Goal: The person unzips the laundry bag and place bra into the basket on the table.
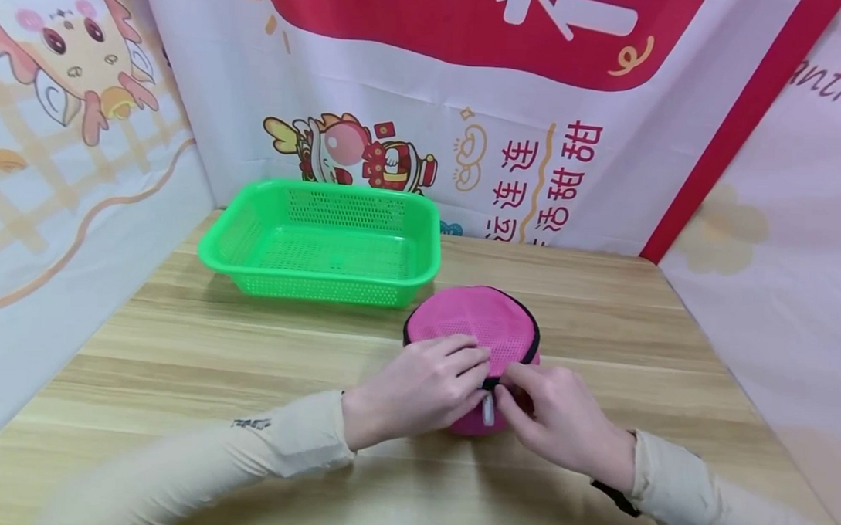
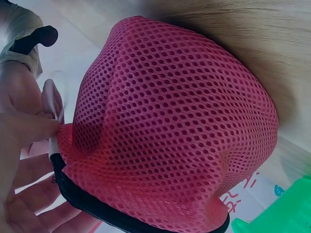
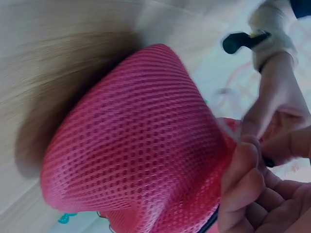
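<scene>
A round pink mesh laundry bag (image 1: 476,318) with a black zipper band (image 1: 534,336) round its top stands on the table in the head view. My left hand (image 1: 426,382) lies over the front left of its rim, thumb and fingers pinching the edge near a pale loop (image 1: 488,410). From the right, my right hand (image 1: 564,414) pinches the same front edge at the zipper, thumb and index finger together. The bag's mesh side (image 2: 170,107) fills the left wrist view. In the right wrist view, the fingertips of both hands meet at the bag's edge; a small dark piece (image 3: 268,161) shows between them.
A green perforated plastic basket (image 1: 322,290) stands behind the bag to the left, near the back of the wood-grain table (image 1: 250,357). Printed cloth (image 1: 413,84) hangs behind the table and along both sides.
</scene>
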`<state>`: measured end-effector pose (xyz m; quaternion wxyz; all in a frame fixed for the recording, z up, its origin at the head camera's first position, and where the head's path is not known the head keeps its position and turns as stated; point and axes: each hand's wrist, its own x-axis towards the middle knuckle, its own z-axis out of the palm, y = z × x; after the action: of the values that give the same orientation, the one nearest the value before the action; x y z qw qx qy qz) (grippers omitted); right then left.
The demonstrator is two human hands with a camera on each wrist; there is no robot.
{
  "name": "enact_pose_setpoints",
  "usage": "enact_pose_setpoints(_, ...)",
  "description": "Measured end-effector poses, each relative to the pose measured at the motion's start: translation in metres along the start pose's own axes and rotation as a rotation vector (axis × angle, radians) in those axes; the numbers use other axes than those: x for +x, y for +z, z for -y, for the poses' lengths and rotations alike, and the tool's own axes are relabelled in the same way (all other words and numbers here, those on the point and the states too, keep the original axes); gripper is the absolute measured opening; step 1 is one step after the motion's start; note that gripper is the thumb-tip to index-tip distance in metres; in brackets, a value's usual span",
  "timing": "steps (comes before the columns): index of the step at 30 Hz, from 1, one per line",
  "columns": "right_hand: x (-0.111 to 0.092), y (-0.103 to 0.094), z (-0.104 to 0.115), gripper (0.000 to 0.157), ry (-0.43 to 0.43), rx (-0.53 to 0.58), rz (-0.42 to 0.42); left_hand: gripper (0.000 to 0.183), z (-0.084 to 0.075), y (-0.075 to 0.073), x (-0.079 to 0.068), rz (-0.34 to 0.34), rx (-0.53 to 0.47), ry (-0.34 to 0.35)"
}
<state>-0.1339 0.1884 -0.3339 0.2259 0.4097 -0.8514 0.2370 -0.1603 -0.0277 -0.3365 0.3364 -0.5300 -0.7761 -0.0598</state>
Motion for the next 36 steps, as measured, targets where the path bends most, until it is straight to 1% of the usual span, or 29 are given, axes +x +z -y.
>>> enact_pose_setpoints(5,0.003,0.0,0.003,0.027,0.04,0.01,0.024,0.02,-0.001,0.001,0.002,0.003,0.019,0.01)
enact_pose_setpoints(9,0.002,-0.001,0.004,0.027,0.059,-0.004,0.046,0.02,0.0,0.001,0.001,0.01,0.042,0.025)
enact_pose_setpoints(13,0.0,0.0,0.007,0.027,0.092,-0.038,0.075,0.021,-0.002,0.0,-0.002,0.05,0.08,0.056)
enact_pose_setpoints(17,0.002,0.002,0.011,0.029,0.122,-0.069,0.086,0.023,-0.002,-0.006,-0.001,0.087,0.123,0.05)
enact_pose_setpoints(20,0.005,0.004,0.013,0.031,0.142,-0.084,0.07,0.024,-0.001,-0.007,0.0,0.083,0.126,0.029)
enact_pose_setpoints(27,0.007,0.008,0.019,0.031,0.184,-0.123,0.036,0.027,-0.004,-0.004,-0.006,0.069,0.113,-0.002)
enact_pose_setpoints(32,0.007,0.009,0.023,0.031,0.207,-0.149,0.02,0.028,-0.004,-0.006,-0.006,0.058,0.117,-0.007)
enact_pose_setpoints(36,0.008,0.007,0.024,0.03,0.235,-0.125,0.016,0.026,-0.003,-0.008,-0.004,0.041,0.126,-0.003)
